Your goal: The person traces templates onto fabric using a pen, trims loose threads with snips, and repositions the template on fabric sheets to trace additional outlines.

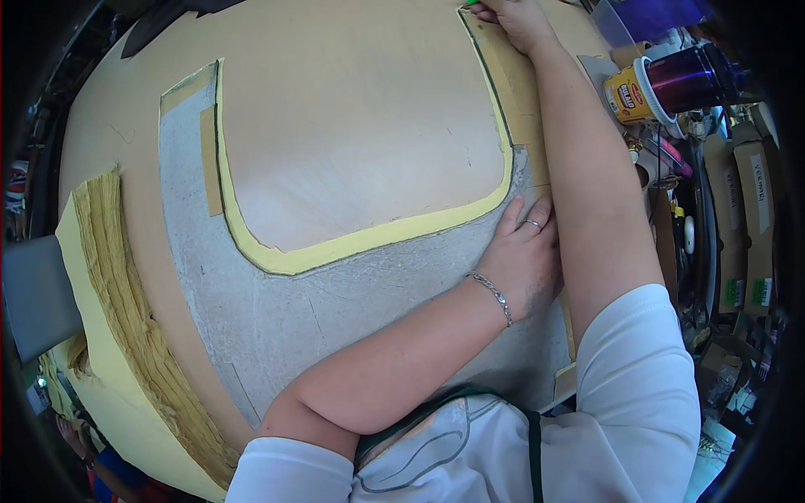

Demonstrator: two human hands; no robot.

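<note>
A large grey U-shaped template [277,327], patched with brown strips along its edges, lies flat on a tan work table. Under it, a pale yellow sheet [394,235] shows as a band along the inner curve. My left hand [524,251], wearing a ring and bracelet, presses on the template's right side, fingers stretched out. At the top edge of the picture, my right hand [516,18] is closed on a small green object [472,2] beside the upper tip of the template's right arm. The frame cuts that object off, so its kind is unclear.
A thick stack of yellow sheets [126,293] lies at the left, beside a grey panel [38,289]. At the right stand a yellow tub [625,96], a dark purple tumbler [692,80] and cardboard boxes [755,218]. Another person's arm [84,444] shows at lower left.
</note>
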